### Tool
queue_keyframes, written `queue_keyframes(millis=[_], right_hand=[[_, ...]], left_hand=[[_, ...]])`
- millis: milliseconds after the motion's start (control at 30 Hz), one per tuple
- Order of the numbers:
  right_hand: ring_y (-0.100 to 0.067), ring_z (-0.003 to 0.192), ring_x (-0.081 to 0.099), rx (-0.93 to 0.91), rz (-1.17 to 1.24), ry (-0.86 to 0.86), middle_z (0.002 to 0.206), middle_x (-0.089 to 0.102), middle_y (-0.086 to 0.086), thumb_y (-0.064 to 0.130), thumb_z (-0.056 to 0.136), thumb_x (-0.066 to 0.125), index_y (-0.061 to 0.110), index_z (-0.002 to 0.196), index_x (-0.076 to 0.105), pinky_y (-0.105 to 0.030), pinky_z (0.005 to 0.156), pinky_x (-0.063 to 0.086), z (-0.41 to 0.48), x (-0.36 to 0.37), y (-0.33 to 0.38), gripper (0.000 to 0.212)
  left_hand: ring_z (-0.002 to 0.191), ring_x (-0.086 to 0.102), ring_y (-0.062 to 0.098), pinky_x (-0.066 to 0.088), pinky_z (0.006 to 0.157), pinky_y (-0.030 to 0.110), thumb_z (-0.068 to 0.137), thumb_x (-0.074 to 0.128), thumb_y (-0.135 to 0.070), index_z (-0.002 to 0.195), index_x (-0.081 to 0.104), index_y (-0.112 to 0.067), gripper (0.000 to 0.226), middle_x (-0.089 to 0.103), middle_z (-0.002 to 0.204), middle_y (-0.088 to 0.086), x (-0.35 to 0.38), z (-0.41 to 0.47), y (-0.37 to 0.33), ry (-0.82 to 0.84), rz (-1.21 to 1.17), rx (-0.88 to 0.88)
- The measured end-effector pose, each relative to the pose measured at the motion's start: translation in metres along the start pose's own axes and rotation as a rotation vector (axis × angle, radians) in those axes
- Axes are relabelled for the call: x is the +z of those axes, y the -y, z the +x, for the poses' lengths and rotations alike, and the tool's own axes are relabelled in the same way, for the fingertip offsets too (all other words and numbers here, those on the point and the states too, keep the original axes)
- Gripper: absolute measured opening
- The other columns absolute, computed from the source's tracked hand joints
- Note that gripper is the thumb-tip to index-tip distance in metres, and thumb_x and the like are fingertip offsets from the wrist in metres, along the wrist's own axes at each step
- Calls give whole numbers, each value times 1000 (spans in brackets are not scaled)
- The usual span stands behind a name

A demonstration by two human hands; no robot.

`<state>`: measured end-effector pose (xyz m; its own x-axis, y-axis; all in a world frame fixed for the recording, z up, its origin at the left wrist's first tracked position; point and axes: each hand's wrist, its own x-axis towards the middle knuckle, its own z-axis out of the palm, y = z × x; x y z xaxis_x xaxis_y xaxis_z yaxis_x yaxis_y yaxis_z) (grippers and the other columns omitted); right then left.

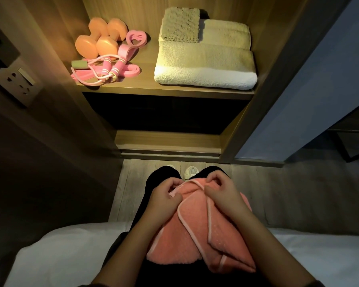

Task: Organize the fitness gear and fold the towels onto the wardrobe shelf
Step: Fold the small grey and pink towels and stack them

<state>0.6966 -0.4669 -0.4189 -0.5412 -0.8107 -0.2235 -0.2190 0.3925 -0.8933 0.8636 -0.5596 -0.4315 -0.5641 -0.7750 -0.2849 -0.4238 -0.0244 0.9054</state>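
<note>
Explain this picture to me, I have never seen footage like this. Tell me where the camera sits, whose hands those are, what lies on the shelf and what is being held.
There is no machine here. A person wears one wide-angle camera on the head, looking forward and down, so you see their own arms from above. They seem to sit on a white bed facing an open wardrobe. The left hand and the right hand each pinch the trimmed edge of a pink towel lying on the lap. On the left of the lit wardrobe shelf lie two orange dumbbells, a pink heart-shaped exerciser and a pink skipping rope over pink bands. On its right sits a stack of folded pale towels, a large one below and two smaller ones on top.
</note>
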Motion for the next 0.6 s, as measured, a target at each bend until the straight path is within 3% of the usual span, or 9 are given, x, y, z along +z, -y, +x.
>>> queue_keyframes(millis=[100, 167, 300, 433, 533, 600], right_hand=[[2, 69, 62, 138, 287, -115, 88, 68, 5, 1, 83, 62, 23, 90, 65, -16, 60, 47, 1, -10, 4, 23], [-6, 70, 65, 198, 378, -97, 92, 72, -2, 1, 84, 61, 23, 98, 68, -19, 57, 49, 1, -16, 6, 26], [-3, 64, 63, 204, 314, -51, 93, 72, 0, 0, 84, 57, 27, 95, 71, -18, 53, 47, 0, -21, 12, 32], [-8, 66, 56, 105, 268, -56, 73, 65, 5, 3, 87, 51, 19, 74, 64, -23, 58, 44, 4, -20, 29, 25], [-5, 61, 47, -33, 244, -10, 63, 51, 11, 25, 88, 48, 21, 69, 54, -27, 57, 38, 5, -20, 52, 20], [-4, 62, 53, -115, 65, 57, 67, 57, 10, 47, 82, 61, 20, 76, 54, -27, 59, 43, 8, -23, 65, 28]], left_hand=[[81, 62, 0, 49, 73, 23, 88, 67, -21, 88, 72, -26, 7, 69, 87, -10, -1, 1, -2, -4, 50, -14], [76, 63, 7, 48, 69, 27, 91, 65, -23, 80, 71, -23, 12, 69, 80, -5, -2, 0, -7, -14, 31, -11], [81, 67, 28, 54, 75, 47, 92, 62, -22, 82, 68, -20, 12, 70, 81, 4, -8, -3, -27, -90, -125, -34], [71, 63, 22, 49, 66, 37, 94, 60, -14, 85, 67, -13, 12, 66, 75, 7, -12, 2, -54, -160, -237, 9], [69, 48, 17, 37, 66, 33, 97, 55, -15, 87, 57, 1, 19, 52, 74, 8, -16, 8, -77, -144, -292, 70], [68, 47, 13, 39, 63, 29, 100, 52, -18, 89, 55, 2, 23, 50, 76, 7, -21, 14, -92, -143, -279, 136]])
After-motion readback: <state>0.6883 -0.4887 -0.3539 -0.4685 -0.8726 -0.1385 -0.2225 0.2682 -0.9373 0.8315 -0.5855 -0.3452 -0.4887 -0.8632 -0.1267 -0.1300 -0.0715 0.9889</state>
